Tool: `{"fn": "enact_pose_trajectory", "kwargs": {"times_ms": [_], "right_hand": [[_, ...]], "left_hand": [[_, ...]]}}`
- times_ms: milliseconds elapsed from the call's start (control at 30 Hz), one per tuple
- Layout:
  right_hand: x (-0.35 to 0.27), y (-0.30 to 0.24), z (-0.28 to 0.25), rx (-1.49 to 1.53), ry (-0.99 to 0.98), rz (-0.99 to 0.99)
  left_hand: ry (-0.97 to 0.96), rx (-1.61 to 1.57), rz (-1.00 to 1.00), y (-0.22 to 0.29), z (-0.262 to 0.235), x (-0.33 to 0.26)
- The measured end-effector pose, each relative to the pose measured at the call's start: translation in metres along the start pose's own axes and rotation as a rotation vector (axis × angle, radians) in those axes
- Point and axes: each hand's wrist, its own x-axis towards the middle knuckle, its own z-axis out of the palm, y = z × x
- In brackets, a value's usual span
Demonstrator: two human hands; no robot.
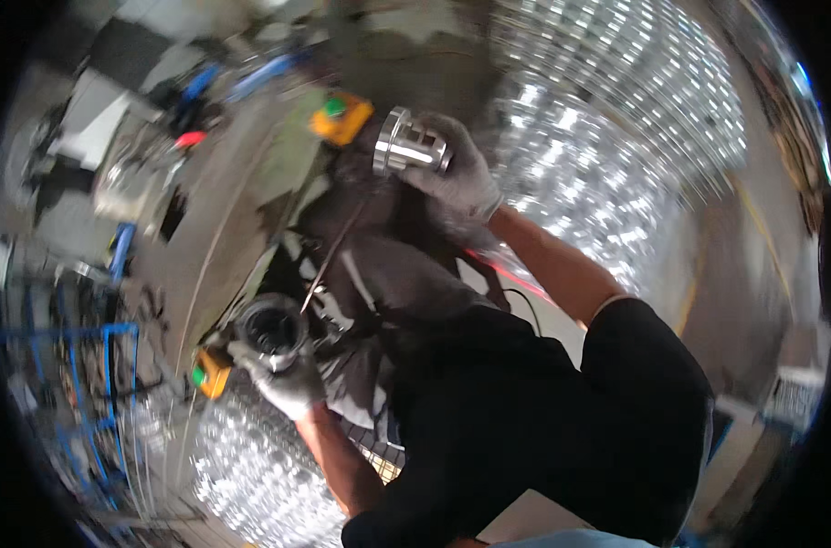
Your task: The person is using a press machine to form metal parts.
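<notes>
Gleaming stacked pieces crowd the right, the table slants along the left, and out in front the right hand curls round a flanged metal part, the left hand cupping a dark-mouthed round part beside a yellow button box. Looks like mid-handling; the next move seems to call for steady grips.

So the right arm's stretched way out: bare right forearm angling up and left from a short black sleeve, right grip in a pale glove, fingers curled in a hold. Left arm sits lower and further left — left forearm bare too, left grip also pale-gloved and cupped, fingers partly hidden.
</notes>
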Motion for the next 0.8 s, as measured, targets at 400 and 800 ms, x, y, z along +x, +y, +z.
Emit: {"fn": "enact_pose_trajectory", "kwargs": {"times_ms": [400,800], "right_hand": [[0.024,0.076,-0.361,-1.306,0.234,0.414],[0.018,0.168,-0.399,-1.31,-0.298,0.54]], "left_hand": [[0.122,-0.617,-0.504,-0.011,0.0,0.0],[-0.025,-0.452,-0.378,-0.005,0.013,0.013]]}}
